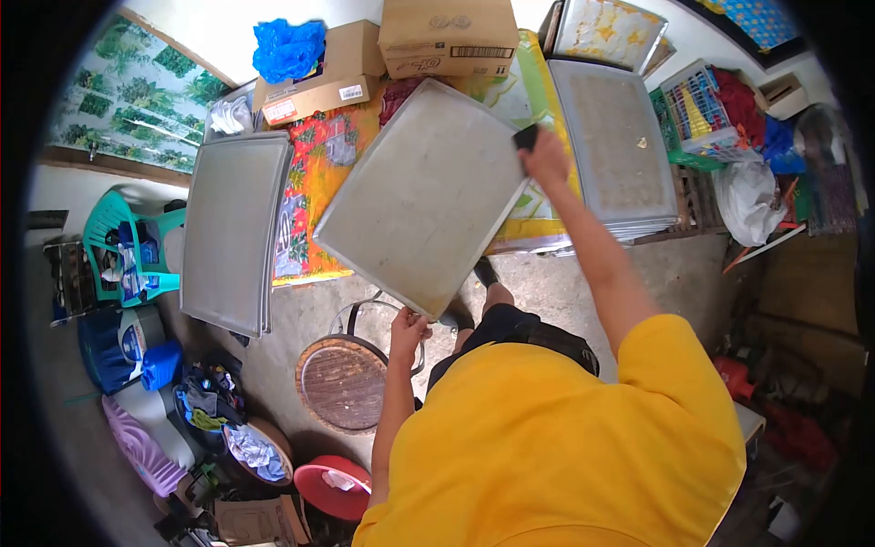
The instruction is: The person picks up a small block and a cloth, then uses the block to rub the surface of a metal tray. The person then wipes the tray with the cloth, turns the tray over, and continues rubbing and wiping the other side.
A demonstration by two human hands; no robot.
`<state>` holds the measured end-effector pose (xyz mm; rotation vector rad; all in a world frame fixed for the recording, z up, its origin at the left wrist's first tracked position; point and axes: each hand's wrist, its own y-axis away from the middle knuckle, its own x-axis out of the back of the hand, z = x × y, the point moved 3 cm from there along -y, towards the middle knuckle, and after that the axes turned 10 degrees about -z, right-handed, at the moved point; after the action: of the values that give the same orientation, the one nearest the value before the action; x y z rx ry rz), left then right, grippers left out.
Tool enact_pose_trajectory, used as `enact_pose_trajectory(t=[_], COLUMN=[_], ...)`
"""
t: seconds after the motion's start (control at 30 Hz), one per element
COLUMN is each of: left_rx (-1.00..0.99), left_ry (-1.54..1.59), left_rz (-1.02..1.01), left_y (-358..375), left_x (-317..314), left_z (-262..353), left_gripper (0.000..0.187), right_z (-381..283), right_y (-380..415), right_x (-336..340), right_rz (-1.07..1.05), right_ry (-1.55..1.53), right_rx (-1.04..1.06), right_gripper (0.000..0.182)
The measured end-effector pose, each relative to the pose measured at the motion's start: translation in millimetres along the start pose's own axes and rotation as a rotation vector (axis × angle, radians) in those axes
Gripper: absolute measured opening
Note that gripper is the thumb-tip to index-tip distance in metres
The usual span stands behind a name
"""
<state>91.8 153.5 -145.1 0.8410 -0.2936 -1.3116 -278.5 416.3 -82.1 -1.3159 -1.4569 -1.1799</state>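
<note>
Your left hand (407, 325) grips the near edge of the metal tray (421, 196), fingers clamped on its rim. Your right hand (545, 159) presses a dark scraper (526, 137) against the tray's far edge, fingers closed around it. The tray tilts between both hands, above the round stool (342, 383). Beyond your right fingers, a cardboard box (447, 36) carries a barcode label; its print is unreadable.

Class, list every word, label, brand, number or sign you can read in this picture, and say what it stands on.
None can be read.
Large cardboard box: barcode label and faint oval logo, too blurred.
Smaller cardboard box: two white stickers, too small.
Blue-capped jug: label blurred.
</note>
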Motion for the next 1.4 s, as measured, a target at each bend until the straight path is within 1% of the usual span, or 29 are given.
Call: enact_pose_trajectory(t=[0.03, 0.13, 0.23, 0.27, 0.37, 0.43, 0.5, 0.6, 0.67, 0.7, 0.73, 0.77, 0.8, 0.87, 0.9, 0.97, 1.0, 1.1, 1.13, 1.23, 1.27, 1.37, 1.4], left_rx=[-0.006, -0.009, 0.032, 0.049, 0.068, 0.083, 0.086, 0.082, 0.083, 0.082, 0.066, 0.068, 0.072, 0.103, 0.094, 0.071, 0.056, 0.044, 0.028, 0.072, 0.057, 0.010, 0.026], left_ry=[0.010, -0.023, -0.036, -0.024, -0.018, 0.006, 0.017, 0.044, 0.094, 0.119, 0.168, 0.171, 0.176, 0.172, 0.167, 0.160, 0.165, 0.164, 0.149, 0.163, 0.168, 0.243, 0.233], left_rz=[-0.002, -0.026, -0.063, -0.078, -0.100, -0.107, -0.103, -0.123, -0.087, -0.069, -0.016, -0.025, -0.032, -0.061, -0.075, -0.107, -0.115, -0.088, -0.133, -0.067, -0.058, -0.096, -0.136], left_y=[0.7, 0.8, 3.3, 6.0, 9.2, 9.3, 12.1, 7.6, 7.9, 9.0, 10.5, 12.5, 16.3, 18.8, 17.6, 14.5, 13.6, 18.8, 18.2, 25.7, 24.8, 13.7, 11.4], left_x=[1.2, 3.1, 6.9, 7.3, 7.7, 7.8, 4.9, 8.9, 9.1, 7.4, 5.2, 2.2, -0.3, -2.3, -2.6, -5.4, -7.2, -17.2, -18.1, -28.9, -29.4, -23.7, -23.3], left_z=[-1.7, -0.6, 3.7, 6.8, 10.6, 11.5, 17.1, 7.7, 4.4, 2.2, -0.7, 0.8, 3.1, 4.1, 2.3, -0.1, -1.4, -2.0, -5.1, 6.7, 5.6, -9.1, -9.1], left_gripper=[0.029, 0.033, 0.041, 0.050, 0.056, 0.059, 0.059, 0.064, 0.068, 0.070, 0.068, 0.067, 0.066, 0.067, 0.065, 0.062, 0.054, 0.047, 0.045, 0.042, 0.040, 0.040, 0.042], right_z=[8.5, 16.9, -2.4, -9.7, -45.6, -69.0, -99.9, -132.6, -150.7, -158.8, -167.3, -175.4, -186.3, -203.6, -207.5, -211.1, -212.5, -222.0, -224.2, -212.1, -211.3, -225.3, -224.6], right_y=[-13.7, -27.4, 12.0, 30.7, 96.9, 135.5, 173.8, 211.2, 229.5, 232.5, 234.3, 234.2, 231.8, 223.8, 221.2, 225.3, 228.4, 252.2, 256.9, 248.8, 244.2, 247.3, 248.9], right_x=[15.4, 9.3, -9.8, -17.2, -26.0, -50.3, -54.5, -66.0, -70.0, -70.0, -69.8, -69.7, -47.3, -3.0, 8.4, 9.4, 9.2, 6.0, -0.1, -65.6, -69.1, -20.3, -21.1], right_rz=[-0.018, -0.040, -0.053, -0.078, -0.124, -0.145, -0.267, -0.439, -0.555, -0.550, -0.545, -0.541, -0.512, -0.406, -0.352, -0.253, -0.201, -0.240, -0.222, -0.547, -0.575, -0.399, -0.405], right_ry=[0.017, -0.008, -0.036, -0.053, -0.095, -0.109, -0.114, -0.189, -0.210, -0.248, -0.286, -0.323, -0.401, -0.524, -0.583, -0.598, -0.602, -0.739, -0.761, -0.195, -0.156, -0.443, -0.420], right_rx=[-0.111, -0.147, 0.044, 0.069, 0.200, 0.342, 0.419, 0.563, 0.642, 0.643, 0.646, 0.654, 0.620, 0.723, 0.772, 1.068, 1.216, 1.521, 1.637, 1.624, 1.587, 1.547, 1.594], right_gripper=[0.077, 0.078, 0.078, 0.077, 0.076, 0.074, 0.074, 0.073, 0.072, 0.072, 0.071, 0.070, 0.060, 0.047, 0.040, 0.031, 0.026, 0.021, 0.023, 0.024, 0.025, 0.026, 0.025])
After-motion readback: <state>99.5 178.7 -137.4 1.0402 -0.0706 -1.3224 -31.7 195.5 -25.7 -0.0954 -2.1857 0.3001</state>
